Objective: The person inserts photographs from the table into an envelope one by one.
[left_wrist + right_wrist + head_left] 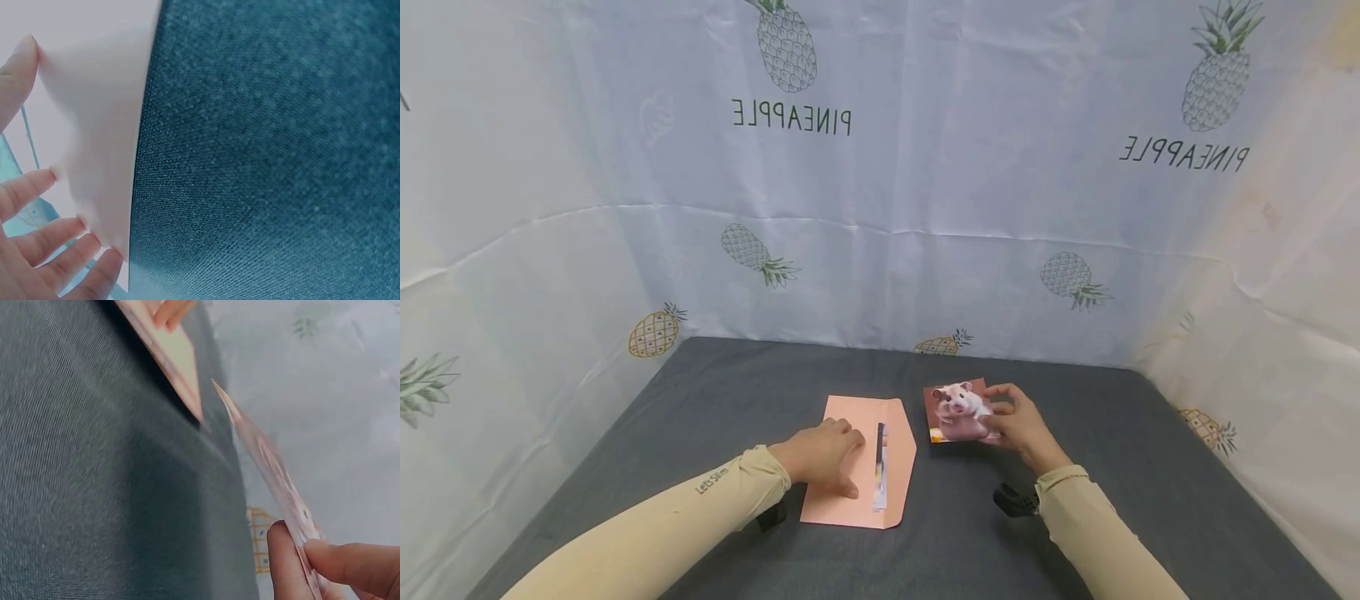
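Note:
A peach envelope [857, 408] lies on the dark cloth, its flap spread out to the right. Along its opening shows a narrow strip of a picture card [881, 483]; the rest of that card is hidden. My left hand [827, 457] rests on the envelope, and in the left wrist view the spread fingers [59, 240] touch its pale surface. To the right, my right hand [1018, 425] pinches a hamster photo card [958, 412] by its right edge. Seen nearly edge-on in the right wrist view, the card [269, 459] sits between thumb and fingers, above the cloth.
Dark grey cloth [760, 375] covers the table. White curtains [880, 167] printed with pineapples hang behind it and along both sides. Black bands or devices [1015, 502] sit at the wrists.

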